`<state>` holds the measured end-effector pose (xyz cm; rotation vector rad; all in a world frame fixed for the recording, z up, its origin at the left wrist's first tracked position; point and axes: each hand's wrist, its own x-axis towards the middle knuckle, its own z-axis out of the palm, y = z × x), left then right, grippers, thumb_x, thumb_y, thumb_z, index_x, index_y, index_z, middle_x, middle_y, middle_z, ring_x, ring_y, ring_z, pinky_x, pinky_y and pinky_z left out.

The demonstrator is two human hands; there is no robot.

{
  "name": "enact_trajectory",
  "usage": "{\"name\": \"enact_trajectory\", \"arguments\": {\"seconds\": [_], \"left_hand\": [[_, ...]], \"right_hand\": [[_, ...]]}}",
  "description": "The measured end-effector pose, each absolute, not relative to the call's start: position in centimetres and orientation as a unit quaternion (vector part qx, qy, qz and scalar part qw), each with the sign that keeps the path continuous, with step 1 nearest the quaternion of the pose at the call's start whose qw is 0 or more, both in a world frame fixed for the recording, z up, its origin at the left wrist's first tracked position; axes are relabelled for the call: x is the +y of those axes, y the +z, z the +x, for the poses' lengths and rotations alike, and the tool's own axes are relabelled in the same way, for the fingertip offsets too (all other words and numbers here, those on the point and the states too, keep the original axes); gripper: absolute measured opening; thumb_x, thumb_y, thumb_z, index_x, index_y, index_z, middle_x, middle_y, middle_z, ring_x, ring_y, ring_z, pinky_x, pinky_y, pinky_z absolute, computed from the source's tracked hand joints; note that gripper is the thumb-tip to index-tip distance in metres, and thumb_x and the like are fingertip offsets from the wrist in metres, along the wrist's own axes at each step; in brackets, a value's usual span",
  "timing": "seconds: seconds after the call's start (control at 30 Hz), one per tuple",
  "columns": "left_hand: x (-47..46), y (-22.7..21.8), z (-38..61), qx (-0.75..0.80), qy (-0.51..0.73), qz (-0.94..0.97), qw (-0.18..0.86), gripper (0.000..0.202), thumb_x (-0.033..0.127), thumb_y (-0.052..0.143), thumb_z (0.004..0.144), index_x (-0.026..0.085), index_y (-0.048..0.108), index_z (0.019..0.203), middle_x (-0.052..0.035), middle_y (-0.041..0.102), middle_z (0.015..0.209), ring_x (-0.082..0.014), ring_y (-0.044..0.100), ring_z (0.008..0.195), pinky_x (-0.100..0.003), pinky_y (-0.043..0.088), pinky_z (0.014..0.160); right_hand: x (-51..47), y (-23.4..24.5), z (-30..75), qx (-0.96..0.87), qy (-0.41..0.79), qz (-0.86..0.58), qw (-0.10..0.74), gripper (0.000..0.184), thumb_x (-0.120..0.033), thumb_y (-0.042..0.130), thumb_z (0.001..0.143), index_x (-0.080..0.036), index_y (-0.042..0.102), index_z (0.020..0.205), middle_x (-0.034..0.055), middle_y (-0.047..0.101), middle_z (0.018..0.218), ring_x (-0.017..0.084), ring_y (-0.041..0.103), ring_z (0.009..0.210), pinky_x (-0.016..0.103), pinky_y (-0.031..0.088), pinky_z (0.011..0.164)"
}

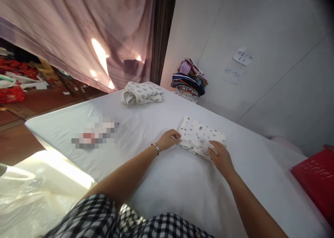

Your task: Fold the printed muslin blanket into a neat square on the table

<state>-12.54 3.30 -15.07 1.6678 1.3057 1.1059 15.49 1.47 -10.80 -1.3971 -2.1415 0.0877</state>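
A white cloth [198, 132] with a small grey print lies folded flat in several layers on the white-covered table [167, 172]. At its left edge is my left hand [169, 139], fingers loosely bent and apart, the tips touching the cloth's side. A bracelet circles that wrist. My right hand [221, 156] rests at the near right corner, its index finger over the top and its thumb apart by the near edge. Farther back on the table lies a loosely rolled cloth [142, 93] with a similar print.
Against the grey wall stands a pile of folded coloured clothes [188, 80]. A blurred-out object [95, 133] lies on the table's left. To the right is a red bin [317, 175]; clear plastic [28, 199] sits at lower left. A pink curtain [112, 29] hangs behind.
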Motion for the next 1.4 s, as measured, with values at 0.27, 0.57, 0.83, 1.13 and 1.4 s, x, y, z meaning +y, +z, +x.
{"name": "enact_trajectory", "arguments": {"seconds": [0.27, 0.57, 0.83, 1.13, 1.4], "left_hand": [[2.5, -15.1, -12.6, 0.483, 0.402, 0.732, 0.263, 0.014, 0.029, 0.056, 0.076, 0.02, 0.061, 0.087, -0.0007, 0.056, 0.091, -0.0112, 0.055, 0.077, -0.023, 0.045, 0.073], [2.8, -15.2, -12.9, 0.455, 0.341, 0.812, 0.13, 0.019, 0.03, 0.047, 0.084, 0.021, 0.056, 0.098, -0.0015, 0.057, 0.1, -0.0136, 0.055, 0.089, -0.024, 0.043, 0.074], [2.8, -15.0, -12.7, 0.461, 0.299, 0.83, 0.089, 0.02, 0.033, 0.043, 0.087, 0.021, 0.056, 0.097, -0.0019, 0.057, 0.099, -0.0142, 0.054, 0.09, -0.025, 0.043, 0.07], [2.7, -14.3, -12.1, 0.48, 0.292, 0.826, 0.04, 0.023, 0.028, 0.035, 0.09, 0.018, 0.055, 0.086, -0.0035, 0.057, 0.092, -0.0138, 0.053, 0.084, -0.025, 0.041, 0.065], [2.7, -14.2, -12.1, 0.473, 0.296, 0.828, 0.061, 0.022, 0.029, 0.035, 0.09, 0.018, 0.054, 0.087, -0.0037, 0.056, 0.091, -0.0143, 0.052, 0.085, -0.026, 0.042, 0.066]], "right_hand": [[2.9, -11.7, 8.8, -0.86, 0.07, -0.453, 0.224, 0.022, -0.024, 0.047, 0.083, -0.02, 0.063, 0.097, 0.0064, 0.061, 0.101, 0.02, 0.052, 0.097, 0.036, 0.042, 0.086], [3.1, -11.8, 8.6, -0.897, 0.002, -0.41, 0.163, 0.026, -0.025, 0.043, 0.087, -0.019, 0.058, 0.108, 0.0085, 0.058, 0.104, 0.02, 0.05, 0.098, 0.035, 0.043, 0.084], [3.1, -11.6, 8.5, -0.909, -0.009, -0.397, 0.125, 0.029, -0.029, 0.041, 0.089, -0.018, 0.054, 0.113, 0.0091, 0.056, 0.105, 0.021, 0.049, 0.096, 0.035, 0.043, 0.083], [3.0, -11.1, 8.0, -0.901, 0.017, -0.418, 0.114, 0.033, -0.031, 0.038, 0.089, -0.019, 0.053, 0.115, 0.0079, 0.057, 0.106, 0.019, 0.05, 0.098, 0.032, 0.043, 0.084], [3.2, -10.8, 7.4, -0.905, -0.019, -0.422, 0.054, 0.037, -0.029, 0.037, 0.088, -0.019, 0.047, 0.122, 0.0088, 0.056, 0.109, 0.019, 0.051, 0.098, 0.031, 0.042, 0.079]]}}
